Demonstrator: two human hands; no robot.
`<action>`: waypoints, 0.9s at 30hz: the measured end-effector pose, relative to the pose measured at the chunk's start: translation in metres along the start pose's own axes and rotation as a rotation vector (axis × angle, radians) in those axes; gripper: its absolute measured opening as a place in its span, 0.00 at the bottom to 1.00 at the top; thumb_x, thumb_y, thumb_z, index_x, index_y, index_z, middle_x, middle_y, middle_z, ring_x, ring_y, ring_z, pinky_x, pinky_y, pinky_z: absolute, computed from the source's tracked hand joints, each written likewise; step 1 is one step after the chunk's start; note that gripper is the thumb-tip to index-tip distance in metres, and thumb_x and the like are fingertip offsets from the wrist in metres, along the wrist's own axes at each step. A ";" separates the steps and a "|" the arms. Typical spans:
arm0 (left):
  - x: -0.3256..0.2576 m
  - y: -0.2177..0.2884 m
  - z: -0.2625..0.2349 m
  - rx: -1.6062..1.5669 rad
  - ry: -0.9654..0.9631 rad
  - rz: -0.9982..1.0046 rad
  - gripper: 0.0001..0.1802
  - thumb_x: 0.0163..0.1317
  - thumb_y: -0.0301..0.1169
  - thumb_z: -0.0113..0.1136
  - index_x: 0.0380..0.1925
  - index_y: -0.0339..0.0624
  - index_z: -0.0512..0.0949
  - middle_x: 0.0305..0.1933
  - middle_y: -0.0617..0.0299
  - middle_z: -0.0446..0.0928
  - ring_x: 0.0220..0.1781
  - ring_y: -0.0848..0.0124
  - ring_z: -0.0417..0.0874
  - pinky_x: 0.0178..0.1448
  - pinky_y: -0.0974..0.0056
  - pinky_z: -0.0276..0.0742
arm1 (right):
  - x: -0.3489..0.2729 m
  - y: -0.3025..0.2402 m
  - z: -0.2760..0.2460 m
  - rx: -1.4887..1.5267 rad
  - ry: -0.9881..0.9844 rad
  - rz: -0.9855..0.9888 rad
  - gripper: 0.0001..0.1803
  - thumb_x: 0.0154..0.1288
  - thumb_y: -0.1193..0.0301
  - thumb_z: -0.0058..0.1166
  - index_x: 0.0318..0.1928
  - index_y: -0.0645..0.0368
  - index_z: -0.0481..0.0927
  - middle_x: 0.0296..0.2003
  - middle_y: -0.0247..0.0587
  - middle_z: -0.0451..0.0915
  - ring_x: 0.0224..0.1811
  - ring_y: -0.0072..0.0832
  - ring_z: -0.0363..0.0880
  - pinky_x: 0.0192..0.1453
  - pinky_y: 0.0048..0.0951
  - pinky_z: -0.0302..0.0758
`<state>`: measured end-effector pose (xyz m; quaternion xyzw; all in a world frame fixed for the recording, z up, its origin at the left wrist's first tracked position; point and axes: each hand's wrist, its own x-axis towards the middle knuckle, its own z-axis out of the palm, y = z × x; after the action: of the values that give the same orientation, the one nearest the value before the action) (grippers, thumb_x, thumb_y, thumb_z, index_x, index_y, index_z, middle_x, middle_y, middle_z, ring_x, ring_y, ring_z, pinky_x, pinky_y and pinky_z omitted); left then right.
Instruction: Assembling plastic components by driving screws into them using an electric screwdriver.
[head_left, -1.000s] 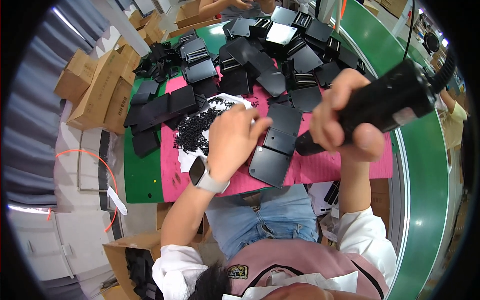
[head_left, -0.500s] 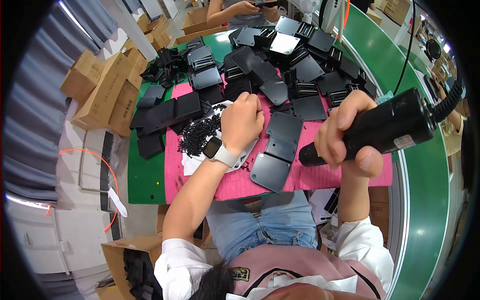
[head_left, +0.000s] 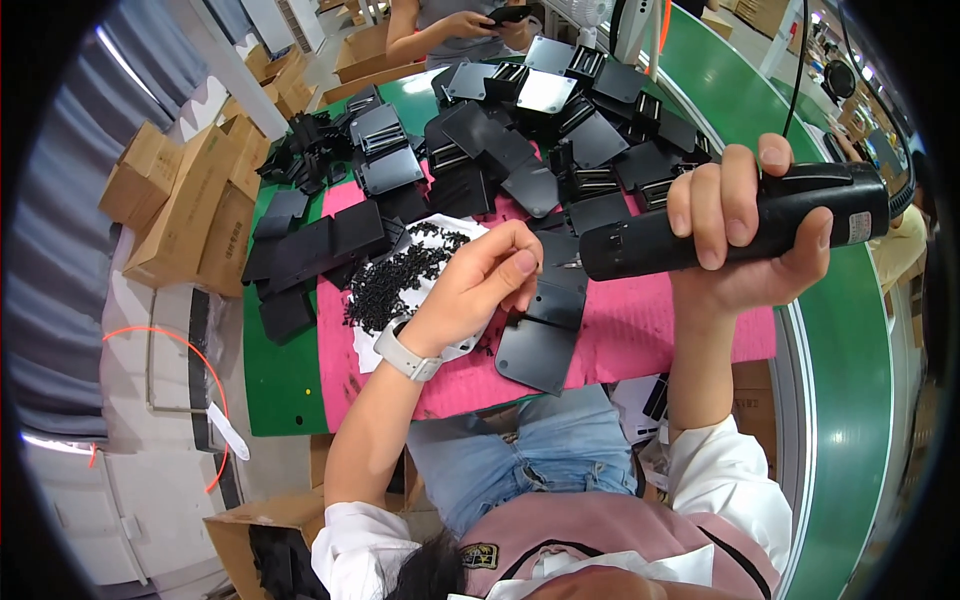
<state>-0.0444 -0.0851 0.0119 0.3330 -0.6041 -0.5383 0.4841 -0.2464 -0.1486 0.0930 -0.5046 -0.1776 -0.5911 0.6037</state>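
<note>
My right hand (head_left: 735, 215) grips a black electric screwdriver (head_left: 635, 245), held nearly level with its bit pointing left. Close to that bit, my left hand (head_left: 480, 280) is closed in a pinch; whatever lies between thumb and fingers is too small to name. Beneath both hands, a black folded plate part (head_left: 540, 355) with small corner holes lies on the pink mat (head_left: 630, 320). Left of my left wrist, a heap of small black screws (head_left: 385, 290) rests on a white cloth or bag (head_left: 370, 352).
Black plate parts (head_left: 530, 188) crowd the back of the green table (head_left: 280, 400). Black box-shaped pieces (head_left: 325, 240) are stacked at left. Across the table a person (head_left: 465, 25) holds a dark object. Cardboard boxes (head_left: 185, 205) stand on the left; an open carton (head_left: 270, 510) sits below.
The screwdriver has swung from tilted down to nearly level, its tip nearer my left hand. My left hand has turned, bringing its pinched fingers towards the bit.
</note>
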 end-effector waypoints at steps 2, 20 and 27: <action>-0.002 0.002 0.002 -0.015 -0.019 -0.015 0.13 0.67 0.39 0.49 0.32 0.40 0.66 0.29 0.67 0.66 0.26 0.79 0.71 0.29 0.76 0.64 | -0.001 0.001 0.001 0.002 -0.008 -0.011 0.25 0.62 0.49 0.45 0.47 0.58 0.68 0.19 0.32 0.67 0.13 0.22 0.65 0.26 0.29 0.67; 0.000 -0.005 0.001 0.257 0.145 0.054 0.15 0.66 0.41 0.49 0.36 0.38 0.72 0.25 0.61 0.73 0.23 0.75 0.72 0.27 0.72 0.65 | -0.009 0.017 0.010 -0.109 -0.091 0.255 0.25 0.59 0.52 0.50 0.45 0.59 0.64 0.17 0.29 0.66 0.11 0.19 0.64 0.23 0.24 0.66; -0.007 -0.002 -0.002 0.652 0.201 -0.157 0.14 0.61 0.35 0.54 0.31 0.31 0.73 0.13 0.54 0.72 0.14 0.67 0.74 0.25 0.63 0.68 | -0.018 0.045 0.018 -0.205 0.045 0.334 0.18 0.53 0.68 0.56 0.38 0.67 0.67 0.14 0.37 0.69 0.11 0.19 0.65 0.16 0.19 0.63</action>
<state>-0.0409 -0.0799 0.0087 0.5668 -0.6661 -0.3173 0.3665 -0.2036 -0.1339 0.0679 -0.5725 -0.0168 -0.5088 0.6427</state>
